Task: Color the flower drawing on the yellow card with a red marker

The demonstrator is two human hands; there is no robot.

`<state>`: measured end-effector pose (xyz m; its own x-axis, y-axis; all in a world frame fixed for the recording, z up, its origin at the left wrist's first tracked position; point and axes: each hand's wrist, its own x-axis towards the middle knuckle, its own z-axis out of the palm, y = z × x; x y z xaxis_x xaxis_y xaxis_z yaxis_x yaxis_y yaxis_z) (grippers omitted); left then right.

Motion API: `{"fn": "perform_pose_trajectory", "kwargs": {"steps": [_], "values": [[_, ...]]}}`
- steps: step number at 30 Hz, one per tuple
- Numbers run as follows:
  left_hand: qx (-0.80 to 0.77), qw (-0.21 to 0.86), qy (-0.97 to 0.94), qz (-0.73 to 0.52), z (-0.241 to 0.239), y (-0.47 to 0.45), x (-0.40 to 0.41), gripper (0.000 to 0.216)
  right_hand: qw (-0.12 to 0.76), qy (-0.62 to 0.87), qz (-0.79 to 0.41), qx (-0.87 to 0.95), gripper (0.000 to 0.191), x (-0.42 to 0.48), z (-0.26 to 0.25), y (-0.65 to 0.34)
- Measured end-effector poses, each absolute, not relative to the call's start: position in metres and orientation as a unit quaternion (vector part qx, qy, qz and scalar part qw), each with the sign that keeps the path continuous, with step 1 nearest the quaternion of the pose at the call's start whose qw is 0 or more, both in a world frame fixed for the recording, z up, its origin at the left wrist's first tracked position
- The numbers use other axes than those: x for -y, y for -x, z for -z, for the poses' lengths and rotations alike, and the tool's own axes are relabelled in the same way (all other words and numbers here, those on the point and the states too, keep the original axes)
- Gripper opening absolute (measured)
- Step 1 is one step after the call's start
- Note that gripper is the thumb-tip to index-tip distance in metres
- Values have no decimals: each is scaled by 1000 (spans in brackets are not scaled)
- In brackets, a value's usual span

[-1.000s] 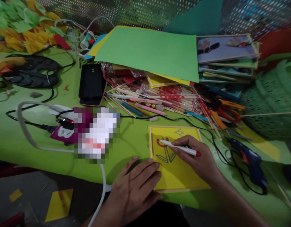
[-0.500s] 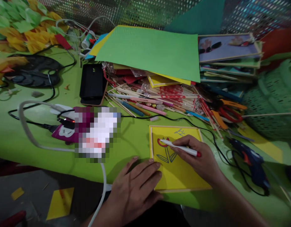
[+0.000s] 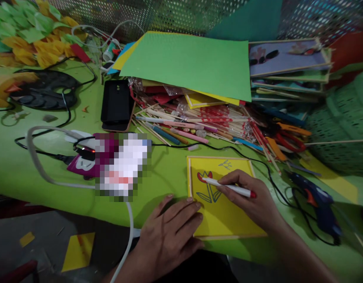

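A white marker (image 3: 238, 190) with a red end is gripped in my right hand (image 3: 255, 198). Its tip touches the tulip drawing (image 3: 205, 177), whose petals carry red colour inside dark outlines. The drawing is on a yellow sheet (image 3: 225, 220) edged with thin wooden sticks. Above the flower, a small outlined bird or insect (image 3: 225, 164) shows on the same sheet. My left hand (image 3: 172, 232) lies flat with fingers stretched out, its fingertips over the sheet's left edge.
Behind the sheet lies a heap of sticks and pens (image 3: 187, 125) under green paper (image 3: 187, 65). A glue gun (image 3: 319, 208) rests at right, by a green basket (image 3: 343, 122). Left are a purple power strip (image 3: 87, 165), a black phone (image 3: 116, 102) and a dark palette (image 3: 45, 90).
The marker tip has moved slightly right and down along the petals. More red fills the flower. My left hand stays in place.
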<state>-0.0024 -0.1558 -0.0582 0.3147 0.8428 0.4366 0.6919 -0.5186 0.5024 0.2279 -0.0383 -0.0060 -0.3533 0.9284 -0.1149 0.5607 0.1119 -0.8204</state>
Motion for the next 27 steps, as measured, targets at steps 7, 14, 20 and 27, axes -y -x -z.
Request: {"fn": "perform_pose_trajectory", "kwargs": {"steps": [7, 14, 20, 27], "values": [[-474, 107, -812, -324, 61, 3, 157, 33, 214, 528, -410, 712, 13, 39, 7, -231], [-471, 99, -810, -335, 58, 3, 154, 31, 214, 534, -411, 707, 10, 40, 6, -232], [-460, 85, -824, -320, 53, 5, 151, 29, 224, 546, -402, 700, 11, 39, 3, -234], [-466, 86, -816, -331, 53, 4, 151, 28, 233, 549, -400, 696, 10, 39, 6, -242]]}}
